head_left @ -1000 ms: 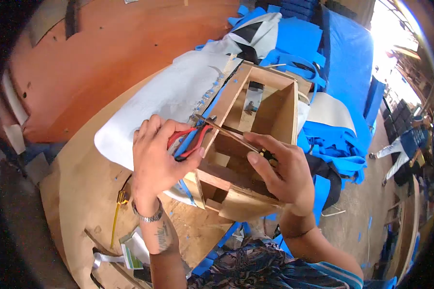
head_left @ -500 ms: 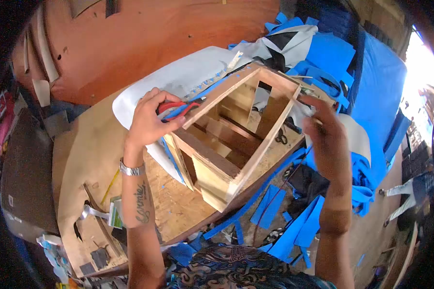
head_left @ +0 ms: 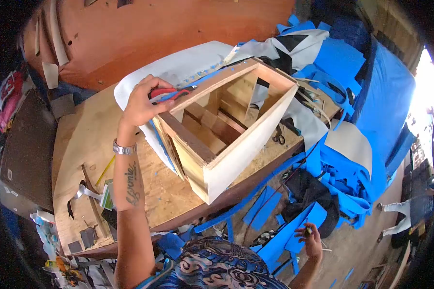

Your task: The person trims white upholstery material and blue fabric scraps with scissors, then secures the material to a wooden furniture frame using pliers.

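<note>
My left hand rests at the upper left corner of an open wooden box frame. It is closed around pliers with red and blue handles, their metal tip over the frame's top rail. Inside the frame several cross pieces and dividers show. My right hand hangs low, away from the frame and close to my body. Its fingers are curled around a small dark and yellowish item that I cannot make out. Below the frame's right side lies a pair of dark-handled scissors.
The frame stands on a plywood worktop. White padded material lies behind it. Blue fabric scraps are heaped at the right and on the floor. A white-handled tool lies at left. Another person is at far right.
My right hand has dropped from beside the frame's right end down toward my body. The frame appears tilted, showing more of its pale front side. My left hand keeps hold of the pliers.
</note>
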Available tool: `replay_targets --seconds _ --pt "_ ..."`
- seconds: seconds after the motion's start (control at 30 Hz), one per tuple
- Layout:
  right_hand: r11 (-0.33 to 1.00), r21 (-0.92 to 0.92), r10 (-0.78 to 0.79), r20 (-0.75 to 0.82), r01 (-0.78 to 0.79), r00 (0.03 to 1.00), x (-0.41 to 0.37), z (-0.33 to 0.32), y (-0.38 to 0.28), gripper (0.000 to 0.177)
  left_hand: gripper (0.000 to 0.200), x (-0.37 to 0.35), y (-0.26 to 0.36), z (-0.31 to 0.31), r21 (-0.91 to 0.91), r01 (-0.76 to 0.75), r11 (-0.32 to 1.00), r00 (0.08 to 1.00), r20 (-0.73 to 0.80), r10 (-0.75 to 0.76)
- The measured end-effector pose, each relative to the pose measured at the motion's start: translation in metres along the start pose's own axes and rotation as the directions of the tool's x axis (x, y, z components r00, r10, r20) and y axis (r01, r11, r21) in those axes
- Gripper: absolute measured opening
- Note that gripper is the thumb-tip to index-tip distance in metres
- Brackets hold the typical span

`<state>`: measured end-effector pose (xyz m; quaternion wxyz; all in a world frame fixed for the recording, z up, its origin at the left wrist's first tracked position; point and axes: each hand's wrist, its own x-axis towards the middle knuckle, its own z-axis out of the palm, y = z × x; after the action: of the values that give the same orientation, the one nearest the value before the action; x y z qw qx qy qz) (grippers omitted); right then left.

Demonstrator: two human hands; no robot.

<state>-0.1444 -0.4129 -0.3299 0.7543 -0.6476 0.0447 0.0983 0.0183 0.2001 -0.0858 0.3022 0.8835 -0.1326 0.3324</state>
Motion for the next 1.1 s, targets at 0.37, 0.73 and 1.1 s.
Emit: replay_targets --seconds 0.37,0.73,1.1 --pt "0.671 -0.737 -0.235 -0.114 0.077 0.965 0.041 0.005 -0.048 0.022 0.035 0.001 0.0 -0.002 0.008 0.025 1.0 0.999 0.027 -0.026" --pt "0.664 -0.595 -0.742 -0.449 0.453 0.499 -0.058 -0.069 -0.123 0.019 0.033 0.0 -0.002 0.0 -0.039 -0.004 0.999 1.0 0.024 0.004" --pt "0.893 -0.448 -0.182 -0.442 -0.041 0.878 0.025 -0.083 0.056 0.04 0.034 -0.001 -0.007 0.003 -0.041 0.0 0.999 1.0 0.004 0.0"
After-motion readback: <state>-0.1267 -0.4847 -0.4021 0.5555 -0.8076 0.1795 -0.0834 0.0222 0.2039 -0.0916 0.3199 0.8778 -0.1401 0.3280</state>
